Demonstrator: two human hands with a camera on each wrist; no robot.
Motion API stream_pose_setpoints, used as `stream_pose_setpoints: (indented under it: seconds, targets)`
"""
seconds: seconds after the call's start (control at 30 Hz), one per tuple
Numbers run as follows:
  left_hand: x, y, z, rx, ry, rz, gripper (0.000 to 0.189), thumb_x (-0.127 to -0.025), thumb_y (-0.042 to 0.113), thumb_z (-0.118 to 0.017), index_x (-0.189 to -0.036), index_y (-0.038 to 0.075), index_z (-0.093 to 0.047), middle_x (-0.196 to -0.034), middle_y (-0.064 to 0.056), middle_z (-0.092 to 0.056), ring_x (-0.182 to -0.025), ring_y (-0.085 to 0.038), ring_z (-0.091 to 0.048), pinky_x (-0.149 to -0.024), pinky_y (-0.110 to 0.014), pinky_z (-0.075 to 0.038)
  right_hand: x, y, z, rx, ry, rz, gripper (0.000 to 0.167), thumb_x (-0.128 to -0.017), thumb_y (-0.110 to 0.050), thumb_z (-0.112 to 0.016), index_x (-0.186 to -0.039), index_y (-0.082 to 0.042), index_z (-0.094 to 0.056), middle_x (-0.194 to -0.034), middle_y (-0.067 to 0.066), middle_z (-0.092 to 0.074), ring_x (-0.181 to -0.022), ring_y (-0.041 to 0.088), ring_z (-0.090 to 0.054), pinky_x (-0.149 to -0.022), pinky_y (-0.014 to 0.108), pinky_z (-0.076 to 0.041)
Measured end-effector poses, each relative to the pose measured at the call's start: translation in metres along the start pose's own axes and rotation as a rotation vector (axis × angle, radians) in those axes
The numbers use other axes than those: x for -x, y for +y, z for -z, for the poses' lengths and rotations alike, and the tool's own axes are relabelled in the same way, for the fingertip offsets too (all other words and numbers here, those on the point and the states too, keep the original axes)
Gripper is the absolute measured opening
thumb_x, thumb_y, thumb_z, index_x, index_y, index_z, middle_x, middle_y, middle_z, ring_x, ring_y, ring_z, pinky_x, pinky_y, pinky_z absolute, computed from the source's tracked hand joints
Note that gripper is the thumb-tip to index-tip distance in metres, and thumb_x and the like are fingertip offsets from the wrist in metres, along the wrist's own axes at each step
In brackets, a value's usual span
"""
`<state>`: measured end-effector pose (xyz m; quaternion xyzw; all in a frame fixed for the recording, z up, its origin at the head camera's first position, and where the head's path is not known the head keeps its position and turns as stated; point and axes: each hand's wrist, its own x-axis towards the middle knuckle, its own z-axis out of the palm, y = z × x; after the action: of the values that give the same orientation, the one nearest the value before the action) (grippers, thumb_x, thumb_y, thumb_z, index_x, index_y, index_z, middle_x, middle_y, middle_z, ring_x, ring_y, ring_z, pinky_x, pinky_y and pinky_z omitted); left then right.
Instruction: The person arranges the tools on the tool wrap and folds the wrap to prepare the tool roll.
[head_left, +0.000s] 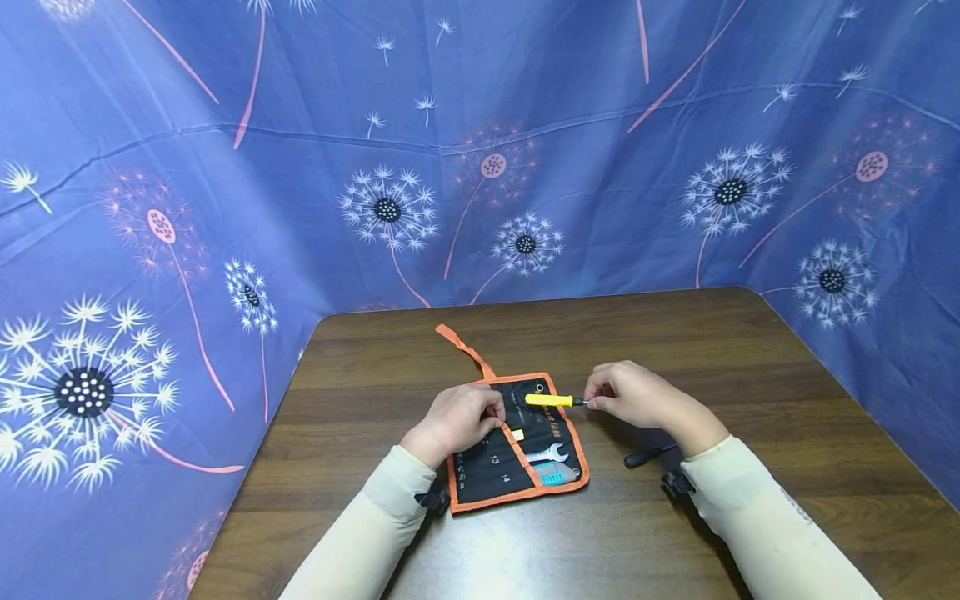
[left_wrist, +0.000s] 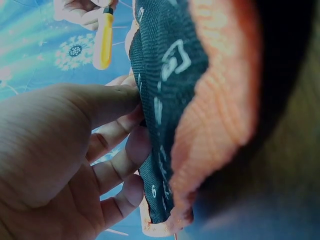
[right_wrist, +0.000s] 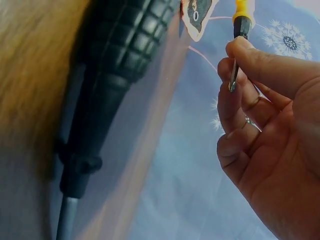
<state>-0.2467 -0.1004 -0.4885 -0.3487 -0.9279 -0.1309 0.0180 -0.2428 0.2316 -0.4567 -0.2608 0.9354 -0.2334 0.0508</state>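
Note:
A black tool roll (head_left: 476, 487) with orange edging lies spread on the table. My left hand (head_left: 457, 423) pinches the orange rim of its pocket between thumb and fingers; the left wrist view shows the thumb on the black cloth (left_wrist: 165, 100). My right hand (head_left: 637, 398) holds a yellow screwdriver (head_left: 547, 400) by its metal shaft, handle pointing left over the roll. In the right wrist view the screwdriver's bare tip (right_wrist: 232, 86) shows below the thumb. An open-ended wrench (head_left: 551, 453) and a teal-handled tool (head_left: 553, 474) stick out of the pocket.
A black-handled screwdriver (head_left: 645, 457) lies on the table (head_left: 675, 333) under my right wrist; its ribbed handle (right_wrist: 125, 45) looms large in the right wrist view. An orange strap (head_left: 465, 346) trails from the roll's far edge. Blue dandelion-print cloth (head_left: 600, 183) hangs behind the table.

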Motion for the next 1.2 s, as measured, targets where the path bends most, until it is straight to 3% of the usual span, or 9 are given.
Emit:
stream_pose_setpoints:
  seconds: [0.67, 1.2]
  targets:
    - [-0.001, 0.004, 0.0, 0.014, 0.002, 0.011, 0.007, -0.096, 0.025, -0.08, -0.094, 0.028, -0.073, -0.087, 0.018, -0.063, -0.074, 0.0, -0.056, -0.068, -0.026, -0.048, -0.009, -0.004, 0.001, -0.015, -0.019, 0.021, 0.01, -0.097, -0.013, -0.076, -0.09, -0.019, -0.075, -0.089, -0.011, -0.064, -0.073, 0.01, -0.055, -0.067, 0.033, -0.048]
    - [0.0, 0.009, 0.004, 0.03, 0.018, -0.003, 0.012, -0.096, 0.026, -0.079, -0.091, 0.032, -0.071, -0.085, 0.019, -0.061, -0.072, 0.0, -0.054, -0.065, -0.026, -0.047, -0.012, -0.01, -0.005, -0.005, -0.025, 0.039, 0.012, -0.097, -0.017, -0.078, -0.088, -0.023, -0.074, -0.087, -0.013, -0.062, -0.071, 0.009, -0.054, -0.066, 0.032, -0.047]
